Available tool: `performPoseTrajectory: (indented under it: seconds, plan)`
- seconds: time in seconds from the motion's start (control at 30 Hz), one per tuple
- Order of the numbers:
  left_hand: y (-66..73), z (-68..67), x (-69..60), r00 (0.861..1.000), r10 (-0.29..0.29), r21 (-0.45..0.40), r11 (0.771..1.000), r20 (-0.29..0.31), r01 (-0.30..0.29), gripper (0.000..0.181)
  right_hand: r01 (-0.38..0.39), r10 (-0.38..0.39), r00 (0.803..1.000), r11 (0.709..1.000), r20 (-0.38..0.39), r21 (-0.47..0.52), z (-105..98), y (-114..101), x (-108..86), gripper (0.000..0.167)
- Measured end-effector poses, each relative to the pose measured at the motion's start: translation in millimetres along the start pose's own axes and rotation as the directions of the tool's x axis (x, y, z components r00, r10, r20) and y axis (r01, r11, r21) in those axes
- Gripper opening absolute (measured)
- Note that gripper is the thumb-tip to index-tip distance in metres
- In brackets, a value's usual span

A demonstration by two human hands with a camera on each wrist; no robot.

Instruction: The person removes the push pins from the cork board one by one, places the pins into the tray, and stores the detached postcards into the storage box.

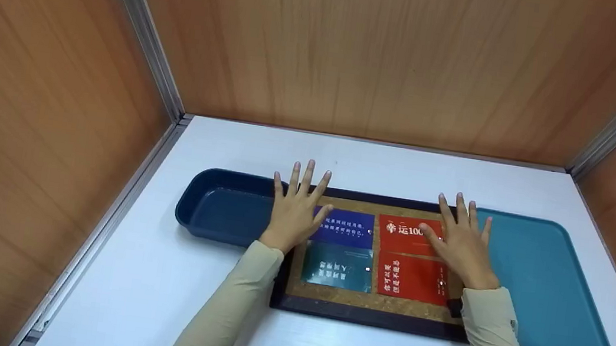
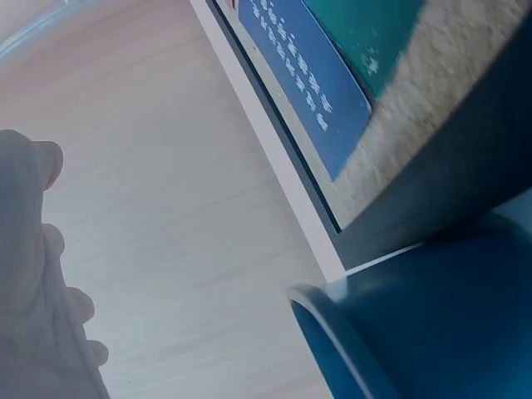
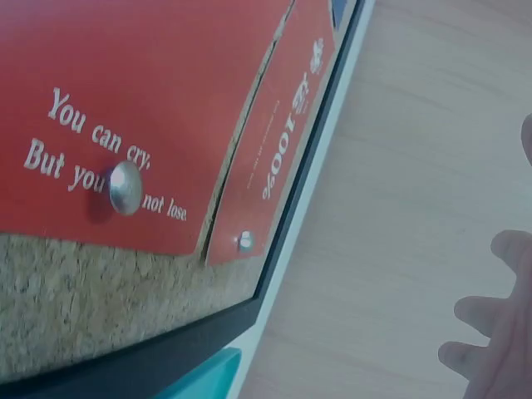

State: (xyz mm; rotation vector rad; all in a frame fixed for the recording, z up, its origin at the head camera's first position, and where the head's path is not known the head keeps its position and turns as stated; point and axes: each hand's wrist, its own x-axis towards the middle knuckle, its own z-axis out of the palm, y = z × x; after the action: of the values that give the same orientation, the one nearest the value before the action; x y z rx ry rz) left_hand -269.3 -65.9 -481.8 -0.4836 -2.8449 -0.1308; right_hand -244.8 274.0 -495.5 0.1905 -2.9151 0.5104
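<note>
Both hands released, we see no grasp: left hand [image 1: 293, 214] and right hand [image 1: 462, 241] have fingers spread and extended, palms down, over opposite ends of a framed corkboard [image 1: 377, 302]. From the wrist views we read both as held above it, not pressing.

Between the hands we count four cards on the cork, two by two in the head view: blue card [image 1: 343, 229] far left, green card [image 1: 337, 267] near left, red "100%" card [image 1: 403, 244] far right, red "You can cry" card [image 1: 411, 285] near right. Right wrist shows a domed silver thumbtack [image 3: 125, 188] in the near red card and a smaller-looking silver pin [image 3: 245, 241] in the far one. Small black object [image 1: 454, 307] by the right cuff; we can't identify it.

Further out we have a navy bin [image 1: 228, 210] just beside the board's left end, a teal tray [image 1: 543, 287] at its right, all on a white table [image 1: 119, 297]. Wood-grain panels [image 1: 388, 58] enclose back and sides.
</note>
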Motion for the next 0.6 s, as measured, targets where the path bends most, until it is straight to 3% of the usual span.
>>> performPoseTrajectory:
  seconds: [0.27,0.6]
  plan:
    - [15.7,0.2,-7.7,0.999,0.05,-0.034,0.998,0.004,-0.05,0.065,0.007,-0.009,1.0,0.994,0.021,0.111,-6.8,5.8,-6.9,0.074]
    - [44.3,7.7,-21.8,0.985,0.171,-0.064,0.983,0.017,-0.17,0.064,-0.021,0.017,1.0,0.977,0.019,0.213,-10.2,15.6,-19.2,0.066]
